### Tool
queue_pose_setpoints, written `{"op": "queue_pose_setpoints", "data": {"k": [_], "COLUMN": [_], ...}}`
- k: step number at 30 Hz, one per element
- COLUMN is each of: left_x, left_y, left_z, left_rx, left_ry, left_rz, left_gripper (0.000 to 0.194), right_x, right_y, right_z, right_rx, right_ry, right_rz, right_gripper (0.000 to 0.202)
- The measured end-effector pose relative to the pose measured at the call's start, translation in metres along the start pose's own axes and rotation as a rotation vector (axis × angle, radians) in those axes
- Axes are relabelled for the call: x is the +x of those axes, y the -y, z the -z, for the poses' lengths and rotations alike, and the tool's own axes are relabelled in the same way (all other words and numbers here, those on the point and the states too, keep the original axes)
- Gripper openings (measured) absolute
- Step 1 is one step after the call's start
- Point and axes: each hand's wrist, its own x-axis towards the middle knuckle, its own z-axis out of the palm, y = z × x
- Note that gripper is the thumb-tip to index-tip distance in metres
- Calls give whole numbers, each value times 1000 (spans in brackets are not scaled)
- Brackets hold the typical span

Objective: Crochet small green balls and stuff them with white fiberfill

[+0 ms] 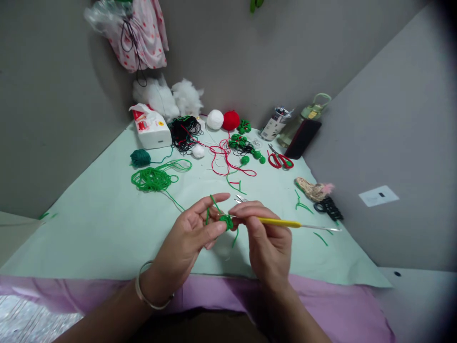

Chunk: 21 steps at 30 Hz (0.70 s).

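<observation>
My left hand [193,226] pinches a small green crochet piece [226,222] between thumb and fingers, its index finger stretched out with green yarn looped over it. My right hand [267,238] is closed on a crochet hook [280,222] with a yellow handle and metal ends. One end of the hook meets the green piece; the other points right. From the left hand the yarn runs back to a loose green yarn heap [153,179]. A short green tail hangs below the piece. Just behind my right fingers, a small metal tip [240,198] lies partly hidden.
Red-handled scissors [281,159], a dark phone [303,138] and a bottle [296,121] stand or lie at the right back. White and red balls [231,120], black yarn [185,133], a tissue pack [152,128] and stuffing [157,97] line the back. Green snippets [303,205] lie at right.
</observation>
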Motion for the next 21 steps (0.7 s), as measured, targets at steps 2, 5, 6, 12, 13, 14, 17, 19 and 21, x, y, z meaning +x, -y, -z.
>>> {"op": "queue_pose_setpoints", "data": {"k": [2,5,6,12,13,14,17,19,21], "left_x": [-1,-2,-2,3,3,3,2,0,-1], "left_y": [3,7,7,2,1,1,3,6,9], "left_z": [0,0,0,1,2,2,2,2,2], "left_rx": [65,90,65,-173,-172,-156,-32,45,77], "left_ry": [-10,-46,-42,14,10,8,2,-13,-17], "left_rz": [-41,-78,-64,115,104,84,5,-39,-63], "left_gripper": [46,47,47,31,28,27,27,29,30], "right_x": [-1,-6,-7,-7,-5,-3,0,0,-1], "right_y": [-1,-3,-4,-4,-4,-4,-5,-7,-9], "right_z": [-2,0,2,12,11,10,6,4,4], "right_rx": [-36,-250,-356,-345,-231,-126,24,28,43], "right_ry": [0,16,50,1,-34,-44,10,25,12], "right_rz": [12,123,190,172,94,30,-71,-101,-129], "right_gripper": [22,27,29,28,26,26,21,18,18]}}
